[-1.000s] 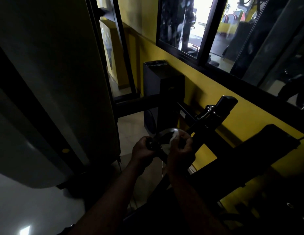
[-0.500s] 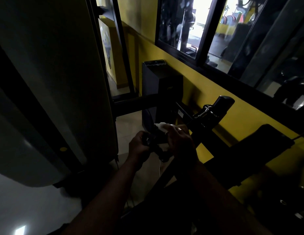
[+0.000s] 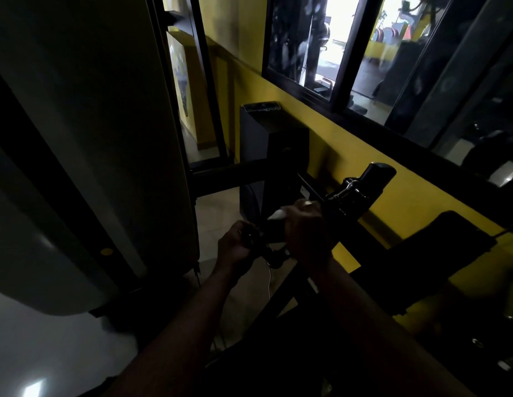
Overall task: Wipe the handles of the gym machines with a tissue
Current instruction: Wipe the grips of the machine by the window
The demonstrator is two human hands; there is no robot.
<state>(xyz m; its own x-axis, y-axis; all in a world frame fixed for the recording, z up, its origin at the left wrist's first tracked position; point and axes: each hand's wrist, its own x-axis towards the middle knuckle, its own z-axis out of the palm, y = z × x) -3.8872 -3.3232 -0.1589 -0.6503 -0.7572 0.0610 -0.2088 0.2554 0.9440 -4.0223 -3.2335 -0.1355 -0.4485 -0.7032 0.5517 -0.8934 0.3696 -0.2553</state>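
A dark machine handle (image 3: 268, 234) runs between my two hands in the dim lower middle of the head view. My left hand (image 3: 235, 245) is closed round its left end. My right hand (image 3: 305, 233) is wrapped over the handle's right part with a white tissue (image 3: 276, 215) pressed under its fingers; only a small corner of the tissue shows. A second black handle grip (image 3: 377, 174) sticks up to the right, joined to a metal clip (image 3: 348, 187).
A large grey machine cover (image 3: 77, 138) fills the left. A black box (image 3: 273, 133) stands against the yellow wall (image 3: 398, 202). Dark-framed windows (image 3: 335, 53) run along the top right. A black pad (image 3: 447, 239) lies at right.
My right hand has slid with the tissue up and over the handle towards the far side. My left hand has kept its hold on the handle's end.
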